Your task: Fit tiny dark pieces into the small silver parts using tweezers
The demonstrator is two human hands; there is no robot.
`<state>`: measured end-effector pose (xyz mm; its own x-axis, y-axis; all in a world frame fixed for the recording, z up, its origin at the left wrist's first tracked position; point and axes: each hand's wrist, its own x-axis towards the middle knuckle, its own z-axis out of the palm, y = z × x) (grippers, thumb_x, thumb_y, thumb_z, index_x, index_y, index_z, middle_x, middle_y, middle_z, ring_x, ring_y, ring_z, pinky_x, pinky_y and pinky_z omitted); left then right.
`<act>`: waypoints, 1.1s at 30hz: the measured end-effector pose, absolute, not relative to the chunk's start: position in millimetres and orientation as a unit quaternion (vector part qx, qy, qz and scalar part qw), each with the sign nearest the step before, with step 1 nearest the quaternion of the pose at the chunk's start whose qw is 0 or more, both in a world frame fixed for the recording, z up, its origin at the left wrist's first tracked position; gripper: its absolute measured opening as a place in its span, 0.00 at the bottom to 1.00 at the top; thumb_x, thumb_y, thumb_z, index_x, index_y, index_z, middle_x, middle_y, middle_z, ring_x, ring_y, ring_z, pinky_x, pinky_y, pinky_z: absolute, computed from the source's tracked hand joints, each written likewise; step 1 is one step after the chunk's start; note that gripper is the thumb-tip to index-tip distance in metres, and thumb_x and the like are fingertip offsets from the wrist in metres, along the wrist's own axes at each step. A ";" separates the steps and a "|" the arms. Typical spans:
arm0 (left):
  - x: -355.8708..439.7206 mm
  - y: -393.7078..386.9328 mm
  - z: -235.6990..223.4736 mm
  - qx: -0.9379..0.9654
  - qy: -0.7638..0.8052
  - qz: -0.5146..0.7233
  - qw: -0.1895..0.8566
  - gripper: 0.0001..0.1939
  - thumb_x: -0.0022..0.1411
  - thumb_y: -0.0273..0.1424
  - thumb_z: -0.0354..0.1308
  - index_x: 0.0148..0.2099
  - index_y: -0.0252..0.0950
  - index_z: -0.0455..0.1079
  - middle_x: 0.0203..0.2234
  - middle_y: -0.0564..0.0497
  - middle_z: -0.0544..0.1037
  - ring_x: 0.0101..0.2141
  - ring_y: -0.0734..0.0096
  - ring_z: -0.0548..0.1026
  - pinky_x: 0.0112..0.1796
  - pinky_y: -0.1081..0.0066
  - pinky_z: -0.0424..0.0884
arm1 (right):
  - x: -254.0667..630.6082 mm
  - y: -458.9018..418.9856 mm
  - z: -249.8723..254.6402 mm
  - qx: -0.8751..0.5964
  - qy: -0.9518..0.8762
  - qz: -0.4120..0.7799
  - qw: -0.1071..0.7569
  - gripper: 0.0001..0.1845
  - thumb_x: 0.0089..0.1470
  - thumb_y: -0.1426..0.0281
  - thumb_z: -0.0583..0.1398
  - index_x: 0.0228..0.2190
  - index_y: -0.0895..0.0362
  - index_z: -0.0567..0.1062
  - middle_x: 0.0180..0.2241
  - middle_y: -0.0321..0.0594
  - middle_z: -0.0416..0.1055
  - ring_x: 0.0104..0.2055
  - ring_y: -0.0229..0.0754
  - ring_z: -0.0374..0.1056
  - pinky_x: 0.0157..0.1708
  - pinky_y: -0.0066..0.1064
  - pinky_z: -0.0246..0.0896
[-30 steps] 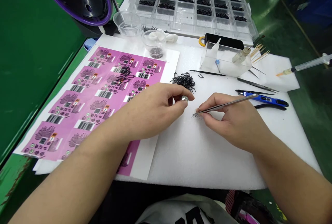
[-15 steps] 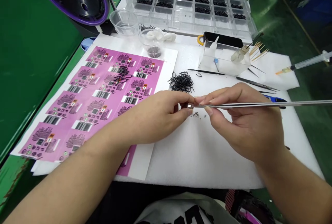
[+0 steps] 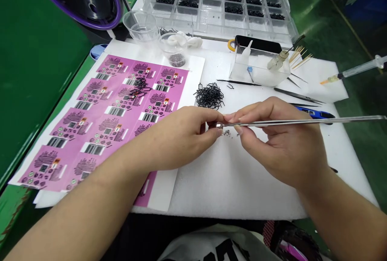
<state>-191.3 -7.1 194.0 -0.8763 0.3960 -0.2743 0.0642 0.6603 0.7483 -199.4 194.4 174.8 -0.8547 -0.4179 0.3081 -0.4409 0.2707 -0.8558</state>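
Observation:
My left hand (image 3: 184, 138) is closed in a pinch, thumb and forefinger on a small shiny metal piece (image 3: 219, 125), mostly hidden by the fingers. In my right hand (image 3: 281, 140) lie long silver tweezers (image 3: 341, 120), their tips at the metal piece. The fingertips of both hands nearly meet. Just below them, tiny dark bits (image 3: 226, 133) are scattered on the white foam sheet (image 3: 229, 188). A heap of small black bent wire parts (image 3: 210, 96) sits just beyond my left hand. Under my left forearm is a pink printed label sheet (image 3: 102, 102).
A compartment box (image 3: 211, 19) of black parts stands at the back. Clear cups (image 3: 172, 47), a clear tray (image 3: 256, 69) with a small bottle, a black phone (image 3: 258, 44), more tweezers (image 3: 298, 95), a blue-handled tool (image 3: 316, 113) and a syringe (image 3: 353, 70) lie around the hands.
The view has shifted slightly, so the table things appear a little further left. The tweezers' far end now shows at the right edge. Both hands keep their hold.

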 end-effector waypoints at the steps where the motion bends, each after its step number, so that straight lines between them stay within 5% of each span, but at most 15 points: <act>1: -191.2 -6.9 193.9 0.130 0.886 0.391 0.211 0.13 0.68 0.37 0.51 0.48 0.46 0.75 0.29 0.61 0.76 0.27 0.79 0.69 0.27 0.76 0.63 | -199.5 194.7 174.6 0.269 -0.797 0.540 0.009 0.12 0.51 0.80 0.62 0.34 0.51 0.73 0.35 0.36 0.75 0.40 0.45 0.74 0.43 0.40 0.73; 33: -192.2 -7.0 196.3 0.096 0.869 0.431 0.222 0.13 0.63 0.31 0.52 0.41 0.46 0.78 0.26 0.60 0.76 0.26 0.74 0.71 0.28 0.71 0.65 | -200.4 200.4 181.1 0.321 -0.805 0.494 0.062 0.13 0.48 0.81 0.64 0.35 0.55 0.74 0.38 0.38 0.78 0.40 0.44 0.75 0.41 0.39 0.72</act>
